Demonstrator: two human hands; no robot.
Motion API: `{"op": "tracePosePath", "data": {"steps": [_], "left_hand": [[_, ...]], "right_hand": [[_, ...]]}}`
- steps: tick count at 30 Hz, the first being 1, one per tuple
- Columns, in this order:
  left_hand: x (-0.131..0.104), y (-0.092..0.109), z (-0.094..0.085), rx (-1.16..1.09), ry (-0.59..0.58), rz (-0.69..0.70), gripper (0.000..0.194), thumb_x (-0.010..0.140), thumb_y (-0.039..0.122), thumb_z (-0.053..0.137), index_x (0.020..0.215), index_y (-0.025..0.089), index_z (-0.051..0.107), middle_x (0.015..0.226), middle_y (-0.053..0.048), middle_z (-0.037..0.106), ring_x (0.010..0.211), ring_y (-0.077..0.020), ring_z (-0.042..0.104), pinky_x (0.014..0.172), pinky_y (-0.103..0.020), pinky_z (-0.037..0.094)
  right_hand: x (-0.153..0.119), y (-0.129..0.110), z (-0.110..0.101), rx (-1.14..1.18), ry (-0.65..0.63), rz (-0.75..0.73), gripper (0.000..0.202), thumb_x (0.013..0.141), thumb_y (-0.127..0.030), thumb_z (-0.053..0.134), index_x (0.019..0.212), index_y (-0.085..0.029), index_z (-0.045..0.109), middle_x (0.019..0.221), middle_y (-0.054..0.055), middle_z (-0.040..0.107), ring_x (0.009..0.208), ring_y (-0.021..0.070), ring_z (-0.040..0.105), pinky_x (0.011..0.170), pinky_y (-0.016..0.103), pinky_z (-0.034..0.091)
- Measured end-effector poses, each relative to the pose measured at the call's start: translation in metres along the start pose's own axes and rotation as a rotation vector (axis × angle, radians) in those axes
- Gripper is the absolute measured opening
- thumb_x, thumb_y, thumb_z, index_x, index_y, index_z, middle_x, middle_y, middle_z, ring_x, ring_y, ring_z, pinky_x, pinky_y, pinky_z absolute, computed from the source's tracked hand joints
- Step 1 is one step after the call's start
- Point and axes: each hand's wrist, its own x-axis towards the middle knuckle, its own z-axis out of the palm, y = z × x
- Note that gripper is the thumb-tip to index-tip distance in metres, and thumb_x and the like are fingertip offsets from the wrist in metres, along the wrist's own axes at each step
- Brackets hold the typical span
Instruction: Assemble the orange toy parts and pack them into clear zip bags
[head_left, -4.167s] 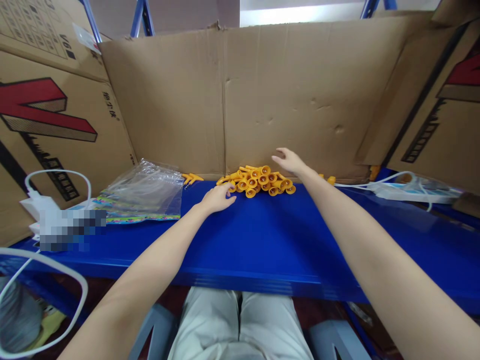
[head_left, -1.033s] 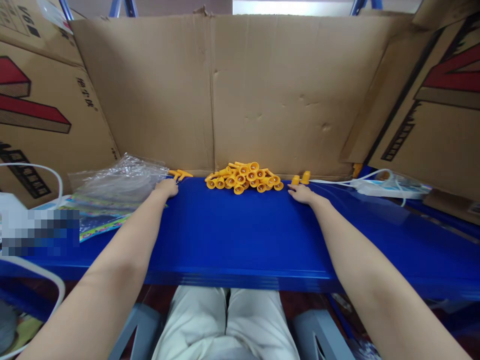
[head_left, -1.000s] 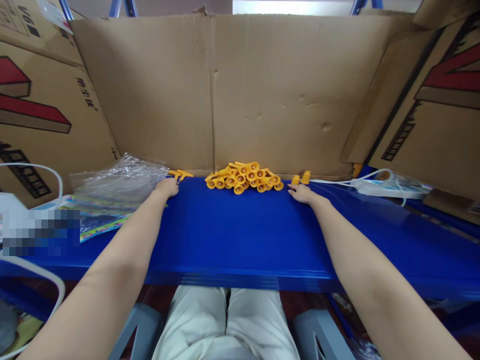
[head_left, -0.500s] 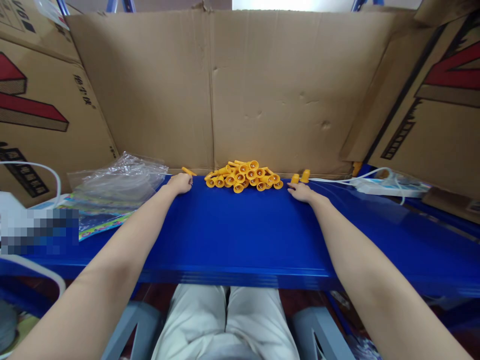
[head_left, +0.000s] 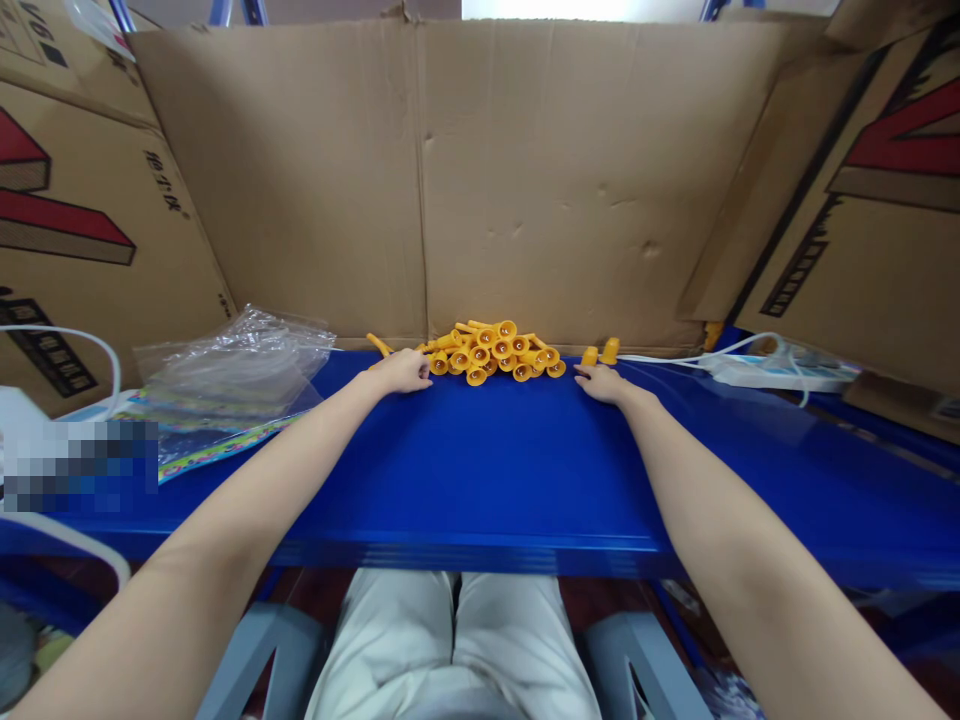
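Observation:
A pile of yellow trumpet-shaped plastic pieces (head_left: 502,350) lies at the back of the blue shelf, most of the flared mouths facing me. At its left end is my left hand (head_left: 406,371), fingers curled inward and hiding the leftmost piece; what they grip, if anything, I cannot make out. Just behind that hand, a single yellow piece (head_left: 379,344) lies apart from the pile. To the right of the pile my right hand (head_left: 600,383) rests on the shelf, fingers stretched out, right in front of a small yellow cup-shaped piece (head_left: 589,355). A second yellow cup-shaped piece (head_left: 610,350) stands behind it.
A tall cardboard panel (head_left: 555,180) closes off the back of the blue shelf (head_left: 480,460). Clear plastic bags (head_left: 240,370) are stacked on the left. On the right are a white power strip (head_left: 780,373) with cables and a large printed carton (head_left: 885,260).
My left hand has moved right, from beside the lone yellow piece to the left end of the pile. That lone piece now lies at a steeper angle. My right hand stays in place.

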Motion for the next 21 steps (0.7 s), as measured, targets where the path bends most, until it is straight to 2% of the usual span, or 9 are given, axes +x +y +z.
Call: {"op": "tracePosePath", "data": {"steps": [2,4,7,10,13,18,21], "left_hand": [[0.001,0.003,-0.001,-0.024,0.033,0.045,0.029,0.073,0.043,0.056,0.082,0.018,0.067,0.086,-0.007,0.069,0.079,-0.0223,0.064,0.071,-0.029,0.047],[0.0,0.002,-0.002,-0.009,0.048,0.039,0.032,0.077,0.044,0.051,0.083,0.017,0.068,0.09,-0.008,0.069,0.082,-0.0229,0.064,0.074,-0.03,0.048],[-0.003,-0.008,-0.001,0.09,0.026,-0.061,0.033,0.083,0.033,0.041,0.088,0.016,0.069,0.1,-0.012,0.067,0.094,-0.0249,0.063,0.082,-0.032,0.047],[-0.006,-0.024,0.004,0.15,-0.027,-0.188,0.037,0.085,0.025,0.036,0.104,0.016,0.067,0.117,-0.014,0.062,0.111,-0.0275,0.057,0.089,-0.035,0.046],[-0.009,-0.039,0.01,0.125,-0.078,-0.288,0.043,0.086,0.023,0.033,0.119,0.019,0.061,0.129,-0.013,0.057,0.118,-0.0282,0.053,0.094,-0.039,0.044],[-0.013,-0.059,0.013,0.075,-0.124,-0.311,0.053,0.091,0.038,0.025,0.121,0.014,0.06,0.13,-0.015,0.056,0.119,-0.0269,0.053,0.098,-0.035,0.041],[-0.014,-0.066,0.008,0.045,-0.162,-0.293,0.057,0.087,0.05,0.03,0.117,0.013,0.063,0.124,-0.015,0.061,0.114,-0.0269,0.057,0.095,-0.032,0.043]], "right_hand": [[0.001,0.001,0.0,0.015,0.004,-0.009,0.052,0.09,-0.041,0.039,0.14,-0.025,0.046,0.141,0.014,0.045,0.129,0.0379,0.043,0.103,0.058,0.034],[0.003,0.002,0.001,0.035,0.002,-0.017,0.054,0.089,-0.043,0.042,0.139,-0.023,0.047,0.141,0.015,0.045,0.128,0.0383,0.043,0.104,0.059,0.033],[0.004,0.003,0.001,0.055,-0.004,-0.018,0.057,0.088,-0.047,0.047,0.139,-0.022,0.047,0.142,0.015,0.043,0.128,0.0373,0.043,0.106,0.056,0.031],[0.003,0.002,0.0,0.053,0.0,-0.02,0.056,0.088,-0.046,0.046,0.139,-0.022,0.048,0.141,0.015,0.044,0.128,0.0366,0.043,0.106,0.054,0.032],[-0.001,0.0,-0.002,0.036,-0.011,-0.02,0.054,0.09,-0.042,0.042,0.14,-0.021,0.046,0.141,0.016,0.044,0.13,0.0368,0.041,0.106,0.054,0.032],[-0.004,-0.003,-0.002,0.015,-0.022,-0.002,0.054,0.092,-0.038,0.036,0.143,-0.023,0.043,0.144,0.014,0.042,0.132,0.0367,0.039,0.105,0.056,0.032],[-0.003,-0.003,-0.001,0.019,0.009,-0.011,0.053,0.091,-0.037,0.038,0.141,-0.022,0.046,0.141,0.015,0.045,0.129,0.0377,0.042,0.104,0.058,0.034]]}}
